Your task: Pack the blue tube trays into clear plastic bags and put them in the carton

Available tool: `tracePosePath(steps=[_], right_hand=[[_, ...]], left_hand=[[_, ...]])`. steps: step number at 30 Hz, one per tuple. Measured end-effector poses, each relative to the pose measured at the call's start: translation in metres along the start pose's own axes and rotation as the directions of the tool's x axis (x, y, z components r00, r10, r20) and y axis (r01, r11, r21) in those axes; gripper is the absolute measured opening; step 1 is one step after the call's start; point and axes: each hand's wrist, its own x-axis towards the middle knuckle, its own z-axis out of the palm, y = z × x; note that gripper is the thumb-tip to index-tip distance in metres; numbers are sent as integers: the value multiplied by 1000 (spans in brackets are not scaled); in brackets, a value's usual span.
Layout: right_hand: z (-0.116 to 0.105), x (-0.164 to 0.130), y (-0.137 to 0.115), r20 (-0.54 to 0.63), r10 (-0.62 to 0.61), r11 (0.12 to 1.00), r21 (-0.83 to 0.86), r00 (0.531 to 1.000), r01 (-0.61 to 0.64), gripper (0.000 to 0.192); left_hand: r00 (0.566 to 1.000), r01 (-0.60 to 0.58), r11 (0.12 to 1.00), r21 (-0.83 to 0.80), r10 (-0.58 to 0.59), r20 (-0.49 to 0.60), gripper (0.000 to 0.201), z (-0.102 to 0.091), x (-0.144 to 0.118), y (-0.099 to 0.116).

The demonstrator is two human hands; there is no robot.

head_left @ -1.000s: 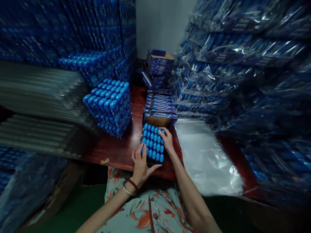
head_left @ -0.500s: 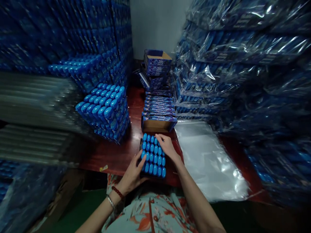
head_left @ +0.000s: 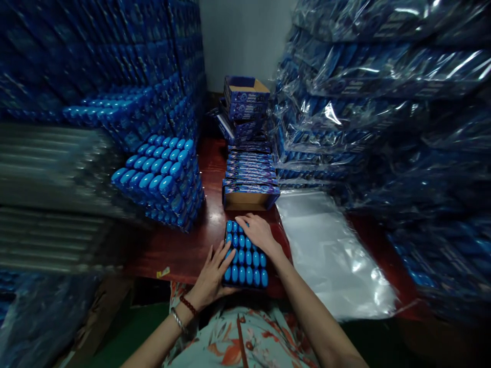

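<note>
Hands on blue capsule block (table edge)

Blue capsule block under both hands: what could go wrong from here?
1. The blue capsule block sits at the near edge of the red table; a pull by the left hand or right hand might tip it off.
2. The clear plastic sheet overhangs the edge and might slide off.

Bright blue capsules, dark red table, floral garment
</note>
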Motion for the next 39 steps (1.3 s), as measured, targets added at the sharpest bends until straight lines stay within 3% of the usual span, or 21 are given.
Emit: tracePosePath(steps=[2,7,11,14,16,18,21,25,28,30,32,35,37,39], right_hand=[[4,5,0,-22,34,995,90,999,-31,44],[-11,8,9,-290,36,924,375,956,79,41],[-58,-58,53,-467,88,962,269,880,47,32],[-93,-131,108,-227,46,999,10,973,-45,28],[-103,-170,140,-97,137,979,-137,986,-150,36],[-100,-193,160,-60,205,956,-202,977,-213,40],[-80,-198,170,-128,185,978,-79,974,-196,23],[-71,-181,163,-239,201,973,163,950,-164,30],[-93,-163,149,-302,266,947,258,916,-190,35],[-114,-145,131,-317,235,958,236,919,-164,37],[-132,-122,104,-276,138,983,158,951,-96,38],[-147,-82,59,-125,14,1000,-2,992,-14,34],[-148,-62,33,-22,10,992,-127,1000,-13,29],[-148,-53,16,38,32,979,-201,999,-24,28]], left_hand=[[1000,16,997,-74,-17,-13,96,6,5,-1],[996,35,989,-145,-46,-76,97,13,17,-1],[996,66,997,-48,-68,-49,100,-9,16,4],[990,96,995,-29,-99,-98,82,-27,32,18],[985,125,992,17,-122,-122,70,-31,58,29],[973,194,978,83,-181,-143,69,-28,91,36],[959,280,945,170,-267,-97,74,-15,127,38],[973,228,944,237,-232,-9,68,-4,131,27],[985,167,959,230,-174,8,68,-8,120,23],[993,117,963,244,-117,-14,74,-14,117,32],[998,3,961,277,13,-58,86,-19,121,53],[970,-185,939,291,222,-102,93,-24,135,93],[973,-173,948,266,206,-101,78,-28,148,110],[992,-92,966,240,109,-58,63,-35,161,111]])
